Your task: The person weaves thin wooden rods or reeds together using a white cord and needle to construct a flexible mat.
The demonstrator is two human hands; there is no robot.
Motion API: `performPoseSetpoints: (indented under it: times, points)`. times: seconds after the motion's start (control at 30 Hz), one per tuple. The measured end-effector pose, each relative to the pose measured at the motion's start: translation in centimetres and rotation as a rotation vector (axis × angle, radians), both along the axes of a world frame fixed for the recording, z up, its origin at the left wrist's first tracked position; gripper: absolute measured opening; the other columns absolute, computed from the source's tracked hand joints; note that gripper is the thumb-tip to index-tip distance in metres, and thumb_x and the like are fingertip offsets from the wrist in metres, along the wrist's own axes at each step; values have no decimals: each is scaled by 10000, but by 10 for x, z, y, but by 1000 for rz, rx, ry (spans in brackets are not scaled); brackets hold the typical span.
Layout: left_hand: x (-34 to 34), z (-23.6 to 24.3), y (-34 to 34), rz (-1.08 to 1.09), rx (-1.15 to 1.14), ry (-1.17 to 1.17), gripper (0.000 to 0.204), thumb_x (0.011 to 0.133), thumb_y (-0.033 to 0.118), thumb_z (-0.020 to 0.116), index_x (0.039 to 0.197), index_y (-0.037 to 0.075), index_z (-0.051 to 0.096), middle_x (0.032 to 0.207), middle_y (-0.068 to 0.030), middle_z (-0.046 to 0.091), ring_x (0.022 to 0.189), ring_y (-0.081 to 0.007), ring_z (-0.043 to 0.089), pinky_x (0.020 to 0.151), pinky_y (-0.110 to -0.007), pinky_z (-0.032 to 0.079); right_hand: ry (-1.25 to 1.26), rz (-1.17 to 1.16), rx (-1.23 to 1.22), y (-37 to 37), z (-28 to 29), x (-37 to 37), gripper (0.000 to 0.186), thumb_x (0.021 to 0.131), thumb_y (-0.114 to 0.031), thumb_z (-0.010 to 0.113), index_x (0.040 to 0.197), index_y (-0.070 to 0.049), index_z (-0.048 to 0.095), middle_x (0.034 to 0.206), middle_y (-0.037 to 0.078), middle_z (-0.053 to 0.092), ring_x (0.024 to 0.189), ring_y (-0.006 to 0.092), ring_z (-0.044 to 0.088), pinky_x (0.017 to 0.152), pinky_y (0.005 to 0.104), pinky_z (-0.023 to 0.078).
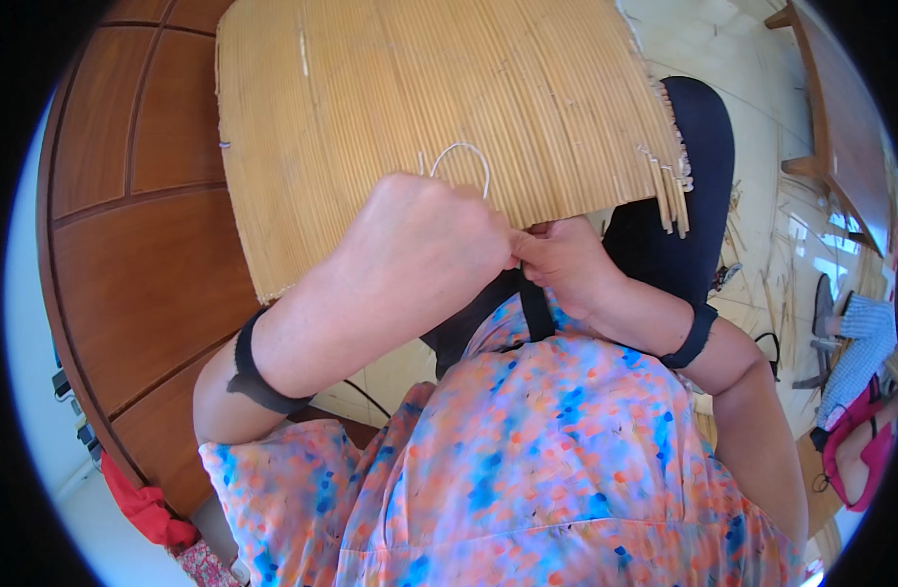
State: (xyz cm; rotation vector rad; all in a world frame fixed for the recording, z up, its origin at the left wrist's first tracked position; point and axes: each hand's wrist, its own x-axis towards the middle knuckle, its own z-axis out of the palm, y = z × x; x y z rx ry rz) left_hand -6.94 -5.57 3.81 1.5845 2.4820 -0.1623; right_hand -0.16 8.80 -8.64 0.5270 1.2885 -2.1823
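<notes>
A mat of thin yellow straw stalks lies across my lap, its near edge toward me. Along that edge, my left hand is closed in a fist, back of the hand up. A thin white cord loops out above its knuckles and runs into the hand. My right hand meets it at the mat's lower edge, thumb and fingers pinched together just under the rim. What the right fingertips grip is hidden. Loose stalk ends stick out at the mat's right corner.
A brown wooden panelled surface stands along the left. On the right are a wooden bench and straw scattered over the pale tiled floor. Another person's checked sleeve shows at the far right. Red cloth hangs at lower left.
</notes>
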Motion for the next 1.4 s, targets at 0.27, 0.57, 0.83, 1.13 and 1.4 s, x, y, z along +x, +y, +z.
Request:
performPoseSetpoints:
  times: [0.27,0.57,0.83,1.13,1.4]
  points:
    - [3,-4,-1,31,-25,-39,69,699,89,607,688,62,544,645,-58,554,558,-222,611,474,-328,478,-12,43,111,-2,13,-3,116,857,-103,663,933,-16,655,721,33,635,573,74,553,457,204,391]
    - [6,-16,3,-3,-34,-2,74,723,113,607,690,76,553,636,-50,563,547,-211,614,474,-326,484,-82,65,217,-5,22,-3,138,865,-130,663,845,7,653,697,52,648,552,85,535,473,223,404]
    - [17,-35,4,94,1,26,131,757,176,619,721,74,547,644,-64,578,559,-218,625,478,-327,492,-26,30,171,-6,21,-1,169,852,-161,671,780,-8,665,672,44,640,513,81,501,448,226,364]
    - [12,-9,3,78,-22,58,88,753,114,592,742,66,520,658,-64,558,564,-221,626,471,-332,486,-27,-2,128,-2,21,-1,193,832,-199,691,801,-10,672,662,39,630,493,76,481,435,225,356]
    - [10,-15,9,43,-107,71,95,781,145,587,742,63,560,643,-68,604,544,-205,643,461,-317,507,-87,-16,-10,2,17,0,237,838,-211,679,709,-21,620,620,45,592,430,59,414,384,210,284]
